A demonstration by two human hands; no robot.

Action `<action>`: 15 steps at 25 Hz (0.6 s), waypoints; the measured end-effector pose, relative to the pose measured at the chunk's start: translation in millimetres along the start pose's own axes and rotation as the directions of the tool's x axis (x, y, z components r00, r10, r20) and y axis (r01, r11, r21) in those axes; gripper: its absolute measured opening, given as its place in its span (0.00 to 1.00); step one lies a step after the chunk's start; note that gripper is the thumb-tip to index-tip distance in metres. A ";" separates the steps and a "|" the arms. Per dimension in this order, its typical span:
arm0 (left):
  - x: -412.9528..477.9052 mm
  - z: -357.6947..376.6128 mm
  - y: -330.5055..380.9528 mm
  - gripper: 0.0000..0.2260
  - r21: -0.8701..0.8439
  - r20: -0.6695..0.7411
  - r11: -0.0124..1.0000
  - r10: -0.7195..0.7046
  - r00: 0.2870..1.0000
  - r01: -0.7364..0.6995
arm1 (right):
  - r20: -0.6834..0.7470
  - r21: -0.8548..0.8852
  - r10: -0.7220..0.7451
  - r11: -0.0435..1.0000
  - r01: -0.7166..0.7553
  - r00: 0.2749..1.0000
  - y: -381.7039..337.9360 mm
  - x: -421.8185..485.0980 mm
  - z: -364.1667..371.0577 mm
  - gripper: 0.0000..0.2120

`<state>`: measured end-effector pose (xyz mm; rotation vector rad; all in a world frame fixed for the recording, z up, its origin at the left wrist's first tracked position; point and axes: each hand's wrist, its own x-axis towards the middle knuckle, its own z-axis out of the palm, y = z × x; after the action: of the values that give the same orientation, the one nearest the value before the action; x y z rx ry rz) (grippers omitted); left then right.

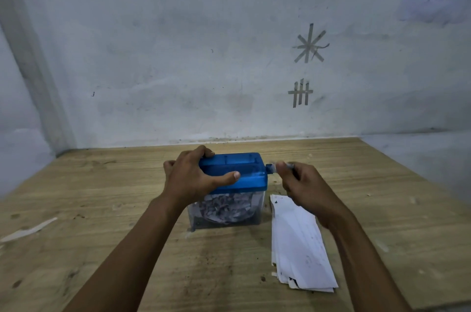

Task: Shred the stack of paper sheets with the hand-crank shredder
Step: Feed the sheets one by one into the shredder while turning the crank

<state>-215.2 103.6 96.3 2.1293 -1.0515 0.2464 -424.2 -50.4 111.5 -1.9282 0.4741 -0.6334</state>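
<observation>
Gripping the blue shredder (244,174) lid, the left hand (193,179) steadies it; the right hand (303,184) pinches the crank (271,168) beside the paper stack (298,245).

We look down on a wooden table (102,209), its boards stained and flecked with dark specks. Near its left edge we see a pale sliver (30,229) lying flat. Behind it rises a scuffed whitish wall (178,56), where we make out a star of tape strips (309,44) above a tally-like tape mark (300,93). A grey vertical band (33,56) runs down the left.
</observation>
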 end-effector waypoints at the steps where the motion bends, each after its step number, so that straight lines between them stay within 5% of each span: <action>1: 0.3 -0.9 -0.5 0.38 -0.009 0.014 1.000 0.009 1.000 -0.009 | -0.047 0.010 -0.011 1.000 0.012 0.999 -4.0 7.8 1.0 0.25; 6: 3.9 -5.7 -2.0 0.39 -0.065 0.043 0.998 0.016 0.999 -0.014 | -0.168 0.123 0.175 0.980 -0.156 0.970 -12.4 68.7 11.7 0.23; 12: 0.2 0.6 -3.7 0.36 -0.093 -0.012 0.996 0.003 1.000 -0.004 | 0.022 0.188 0.584 0.795 -0.577 0.811 38.1 82.2 29.7 0.13; 15: -3.2 2.7 -0.3 0.35 -0.064 -0.063 0.998 0.016 0.998 -0.020 | 0.141 0.272 0.638 0.711 -0.649 0.757 64.5 60.0 33.4 0.13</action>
<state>-217.4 103.8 92.8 2.0422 -1.0289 0.2818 -359.6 -88.4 54.4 -1.3390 0.9184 -0.1856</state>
